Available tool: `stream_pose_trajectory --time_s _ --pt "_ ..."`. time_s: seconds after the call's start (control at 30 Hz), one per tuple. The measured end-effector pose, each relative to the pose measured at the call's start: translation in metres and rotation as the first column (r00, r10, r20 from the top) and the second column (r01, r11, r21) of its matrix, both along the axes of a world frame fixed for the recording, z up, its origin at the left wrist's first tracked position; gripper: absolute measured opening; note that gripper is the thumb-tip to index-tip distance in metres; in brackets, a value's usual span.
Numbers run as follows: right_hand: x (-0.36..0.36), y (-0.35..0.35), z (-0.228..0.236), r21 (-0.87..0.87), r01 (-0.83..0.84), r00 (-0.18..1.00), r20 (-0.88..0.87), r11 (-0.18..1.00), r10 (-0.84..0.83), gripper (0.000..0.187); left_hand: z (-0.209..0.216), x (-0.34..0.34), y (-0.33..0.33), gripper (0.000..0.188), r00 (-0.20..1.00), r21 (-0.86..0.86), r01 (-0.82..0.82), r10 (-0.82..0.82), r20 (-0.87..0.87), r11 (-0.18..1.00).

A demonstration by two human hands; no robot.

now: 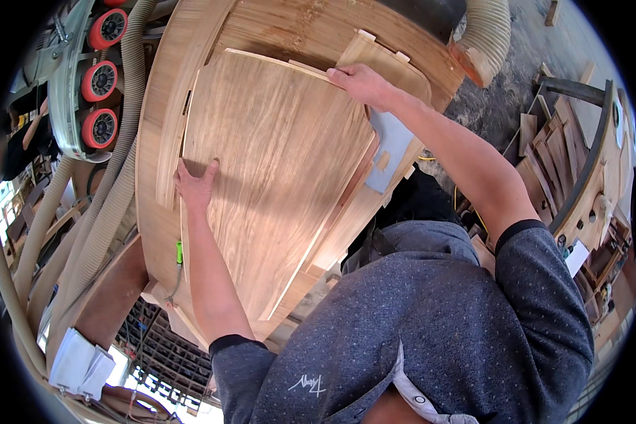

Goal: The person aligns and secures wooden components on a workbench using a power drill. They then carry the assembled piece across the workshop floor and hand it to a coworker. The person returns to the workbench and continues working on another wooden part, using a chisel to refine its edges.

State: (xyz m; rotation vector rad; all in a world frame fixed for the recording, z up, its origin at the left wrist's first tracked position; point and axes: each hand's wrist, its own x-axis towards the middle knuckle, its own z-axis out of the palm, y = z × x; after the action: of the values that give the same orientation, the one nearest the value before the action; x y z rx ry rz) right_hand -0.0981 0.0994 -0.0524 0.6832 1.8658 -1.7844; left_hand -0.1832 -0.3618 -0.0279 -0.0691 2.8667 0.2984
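A large flat wooden panel (275, 162) with pale edges and streaked grain lies across a wooden bench. My left hand (196, 185) grips its left edge, the thumb on the upper face and the fingers at the rim. At the far right corner, my right hand (364, 85) is closed on the panel's edge, with the fingertips on the rim. Under the panel's right side, more wooden boards show, along with a grey-white sheet (390, 145). A smaller wood piece with pale tabs (383, 58) lies just beyond my right hand.
Ribbed hoses (131, 63) and a machine with red-rimmed rollers (100, 81) stand at the left. Another hose (489, 35) hangs at the far right, over the dusty floor. A green-handled tool (179, 253) lies by my left forearm. Wood offcuts (562, 141) are piled at the right.
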Motion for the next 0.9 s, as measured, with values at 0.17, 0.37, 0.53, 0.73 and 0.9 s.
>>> stream_pose_trajectory --time_s 0.17,0.37,0.53,0.73,0.9 --pt "0.000 -0.002 -0.002 0.039 0.035 0.998 0.050 0.999 -0.037 0.054 0.003 -0.007 0.006 0.124 0.999 0.061 -0.037 0.035 0.041 0.997" --pt "-0.001 -0.003 0.006 0.011 0.038 0.996 0.081 0.999 -0.039 0.061 -0.003 -0.003 0.006 0.127 0.999 0.064 -0.034 0.034 0.006 0.997" --pt "-0.003 0.000 0.021 -0.031 0.005 0.998 0.063 1.000 -0.003 0.060 -0.004 0.001 0.006 0.127 1.000 0.077 -0.004 0.004 -0.001 0.997" --pt "-0.009 0.005 0.006 -0.018 -0.068 0.998 0.005 0.998 0.068 0.058 -0.009 0.004 0.005 0.126 0.999 0.131 0.001 0.004 -0.038 0.991" --pt "-0.016 0.004 0.012 0.116 -0.146 0.989 -0.003 0.982 0.148 0.050 -0.011 0.004 0.004 0.126 0.999 0.092 -0.004 0.007 -0.039 0.996"
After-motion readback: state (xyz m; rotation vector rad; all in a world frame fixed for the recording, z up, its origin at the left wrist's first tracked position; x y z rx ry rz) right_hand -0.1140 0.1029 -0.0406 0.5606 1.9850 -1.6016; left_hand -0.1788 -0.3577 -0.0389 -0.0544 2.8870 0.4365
